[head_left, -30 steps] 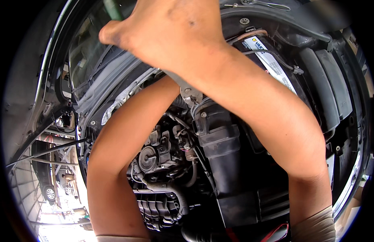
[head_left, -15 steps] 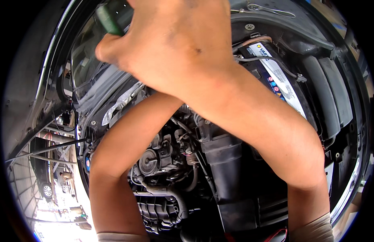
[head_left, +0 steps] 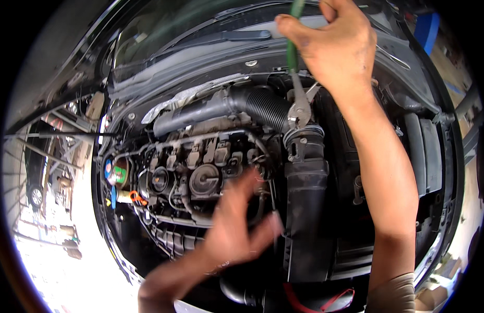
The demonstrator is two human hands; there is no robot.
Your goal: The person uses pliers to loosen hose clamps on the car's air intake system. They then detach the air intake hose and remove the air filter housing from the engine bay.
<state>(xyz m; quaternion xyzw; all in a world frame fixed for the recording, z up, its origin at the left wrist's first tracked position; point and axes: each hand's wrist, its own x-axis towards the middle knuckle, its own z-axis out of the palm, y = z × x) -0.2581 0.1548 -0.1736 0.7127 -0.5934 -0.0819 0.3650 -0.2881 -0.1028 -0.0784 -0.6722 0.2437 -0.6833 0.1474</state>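
My right hand (head_left: 342, 48) is closed around green-handled pliers (head_left: 300, 107), whose metal jaws point down. Those jaws meet the top of the black intake duct (head_left: 306, 177), where a ring-shaped clamp (head_left: 304, 136) circles the joint; whether they grip anything I cannot make out. From the left, a ribbed black hose (head_left: 265, 107) runs up to this joint. My left hand (head_left: 234, 224), smeared by motion, hovers over the engine (head_left: 204, 180) left of the duct. Its fingers and thumb are apart, with nothing seen in them.
A dark battery (head_left: 338, 122) lies partly behind my right forearm. Beyond the engine bay is the windshield with its wiper arm (head_left: 236, 35). A shiny metal tool (head_left: 396, 58) rests on the cowl at right. Near the front lies a red strap-like loop (head_left: 333, 301).
My crossed arms have come apart. The left hand has come out from beneath the right arm, toward me. My right hand has shifted right in the picture, and the pliers now show at the duct.
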